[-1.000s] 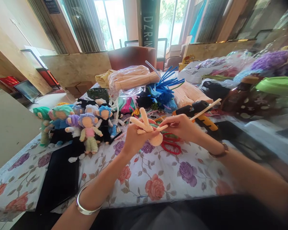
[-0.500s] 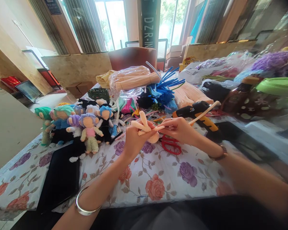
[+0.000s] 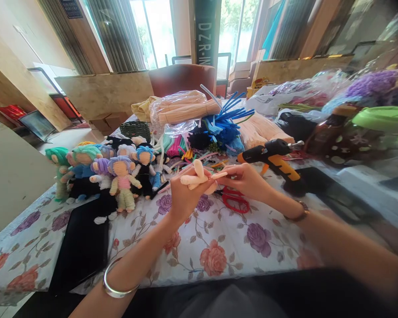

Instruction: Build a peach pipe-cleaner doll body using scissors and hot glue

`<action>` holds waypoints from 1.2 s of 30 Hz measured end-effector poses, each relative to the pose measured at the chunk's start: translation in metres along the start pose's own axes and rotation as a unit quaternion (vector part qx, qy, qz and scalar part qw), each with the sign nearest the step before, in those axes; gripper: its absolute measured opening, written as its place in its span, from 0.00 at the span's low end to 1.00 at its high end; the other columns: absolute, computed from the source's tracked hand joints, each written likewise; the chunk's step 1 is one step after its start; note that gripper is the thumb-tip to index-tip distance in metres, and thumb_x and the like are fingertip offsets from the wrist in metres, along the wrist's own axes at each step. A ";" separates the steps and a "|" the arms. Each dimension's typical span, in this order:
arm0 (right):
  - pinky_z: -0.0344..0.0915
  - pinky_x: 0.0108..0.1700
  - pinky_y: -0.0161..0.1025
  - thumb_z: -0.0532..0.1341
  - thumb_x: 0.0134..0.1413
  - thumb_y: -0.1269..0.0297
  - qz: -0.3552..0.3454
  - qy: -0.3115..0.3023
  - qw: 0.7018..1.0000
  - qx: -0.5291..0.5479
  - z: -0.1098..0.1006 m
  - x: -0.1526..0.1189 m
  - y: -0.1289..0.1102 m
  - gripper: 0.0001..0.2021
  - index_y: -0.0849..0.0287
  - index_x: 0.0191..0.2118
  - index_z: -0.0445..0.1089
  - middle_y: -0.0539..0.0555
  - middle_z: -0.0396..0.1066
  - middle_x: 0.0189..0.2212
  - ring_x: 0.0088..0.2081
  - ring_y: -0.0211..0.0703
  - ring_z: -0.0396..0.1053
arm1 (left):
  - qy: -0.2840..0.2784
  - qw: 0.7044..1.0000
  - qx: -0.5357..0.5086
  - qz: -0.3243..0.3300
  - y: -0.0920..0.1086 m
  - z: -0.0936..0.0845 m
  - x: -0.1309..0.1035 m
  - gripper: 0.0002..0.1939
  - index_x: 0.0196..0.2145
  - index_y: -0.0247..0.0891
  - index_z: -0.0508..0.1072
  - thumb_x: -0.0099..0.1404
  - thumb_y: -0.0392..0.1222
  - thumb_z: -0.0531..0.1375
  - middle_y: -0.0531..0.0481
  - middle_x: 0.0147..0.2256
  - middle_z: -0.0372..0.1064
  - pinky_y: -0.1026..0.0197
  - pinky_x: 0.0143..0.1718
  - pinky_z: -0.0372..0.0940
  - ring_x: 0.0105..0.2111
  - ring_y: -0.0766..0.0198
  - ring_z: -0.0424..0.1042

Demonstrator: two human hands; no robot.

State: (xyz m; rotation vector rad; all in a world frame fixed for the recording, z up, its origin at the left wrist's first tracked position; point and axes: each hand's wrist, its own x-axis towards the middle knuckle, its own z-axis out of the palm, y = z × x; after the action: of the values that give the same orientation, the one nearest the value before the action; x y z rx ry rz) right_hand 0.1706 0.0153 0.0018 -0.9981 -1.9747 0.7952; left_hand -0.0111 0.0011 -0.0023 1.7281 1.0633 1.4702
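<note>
1. The left hand (image 3: 186, 195) is closed around a peach fuzzy piece (image 3: 199, 169), with the thumb pressing toward its right end. Two thick, rounded lobes stick out above the fingers, one pointing up and one pointing left.
2. The right hand (image 3: 244, 179) pinches a thin peach strip (image 3: 220, 175) between thumb and fingertips. The strip reaches the left thumb; whether it is joined to the fuzzy piece cannot be told.
3. The two hands are close together, fingertips nearly meeting, with the fuzzy piece held above the middle of the table (image 3: 135, 265). A flowered cloth covers the table.
4. Scissors with red handles (image 3: 236, 204) lie just below the right hand, their blades partly hidden behind the fingers.
5. A black and orange glue gun (image 3: 270, 154) is behind the right hand, its metal tip toward the right.
6. A group of small dolls (image 3: 122, 171) with green, purple and blue hair is on the left, near a flat black panel (image 3: 82, 243).
7. Behind the hands are a bunch of blue stems (image 3: 226, 121), a plastic-wrapped peach bundle (image 3: 182, 110) and a loose peach bundle (image 3: 263, 131).
8. A silver bangle (image 3: 114, 288) circles the left forearm; a dark bracelet (image 3: 300, 212) is on the right wrist.
</note>
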 end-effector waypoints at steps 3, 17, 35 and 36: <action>0.61 0.28 0.33 0.59 0.55 0.56 -0.024 0.039 0.999 -0.029 0.006 -0.002 0.000 0.14 0.58 0.38 0.78 0.53 0.73 0.29 0.29 0.36 0.65 | 0.014 1.000 -0.002 0.006 0.001 0.001 0.000 0.06 0.27 0.39 0.74 0.51 0.42 0.67 0.51 0.30 0.72 0.60 0.36 0.66 0.31 0.63 0.70; 0.70 0.40 0.38 0.51 0.62 0.67 -0.207 0.100 0.934 -0.275 0.015 -0.010 0.010 0.13 0.55 0.42 0.74 0.56 0.73 0.41 0.41 0.41 0.71 | 0.023 0.990 -0.125 -0.067 -0.002 0.002 0.006 0.10 0.30 0.37 0.77 0.47 0.40 0.69 0.49 0.36 0.73 0.61 0.39 0.67 0.37 0.62 0.72; 0.63 0.29 0.33 0.57 0.57 0.61 0.006 0.134 0.985 -0.109 0.014 -0.002 -0.004 0.16 0.58 0.50 0.68 0.49 0.74 0.26 0.25 0.36 0.70 | -0.003 0.986 -0.103 -0.132 -0.014 0.002 0.010 0.17 0.33 0.36 0.71 0.46 0.42 0.69 0.52 0.28 0.74 0.63 0.33 0.65 0.30 0.63 0.73; 0.62 0.27 0.32 0.57 0.58 0.59 0.007 0.130 0.986 -0.105 0.014 -0.002 -0.004 0.14 0.57 0.47 0.70 0.49 0.74 0.26 0.24 0.36 0.69 | -0.008 0.986 -0.101 -0.133 -0.013 0.002 0.010 0.17 0.33 0.36 0.70 0.46 0.42 0.69 0.53 0.28 0.74 0.63 0.32 0.65 0.30 0.63 0.73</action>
State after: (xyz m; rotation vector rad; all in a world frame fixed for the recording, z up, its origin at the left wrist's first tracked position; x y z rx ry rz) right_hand 0.1582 0.0092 -0.0026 -1.1757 -1.8505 0.4416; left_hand -0.0114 0.0164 -0.0091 1.3964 1.0522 1.3437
